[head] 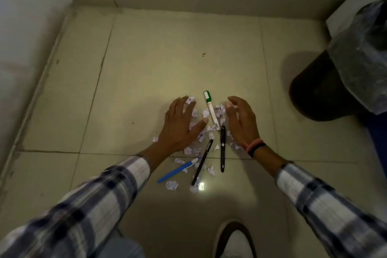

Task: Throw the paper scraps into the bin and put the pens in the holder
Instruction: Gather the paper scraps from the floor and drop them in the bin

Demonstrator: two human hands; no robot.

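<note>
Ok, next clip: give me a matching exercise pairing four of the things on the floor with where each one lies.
Things:
1. marker
2. blue pen
3. bin
4. shoe

Places:
A. far right, lined with a plastic bag
B. bottom edge of the view
C. between the two hands
D. nearest the left sleeve

Pairs: 1-C, 2-D, 3-A, 4-B

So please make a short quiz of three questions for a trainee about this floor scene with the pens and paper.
1. True or false: the green-capped marker lies between the left hand and the right hand.
2. How many writing tools lie on the floor: A two, B four, C six?
3. On which side of the view does the lined bin stand?

Key: 1 true. 2 B: the marker, the blue pen and two black pens among the paper scraps. 3 right.
</note>
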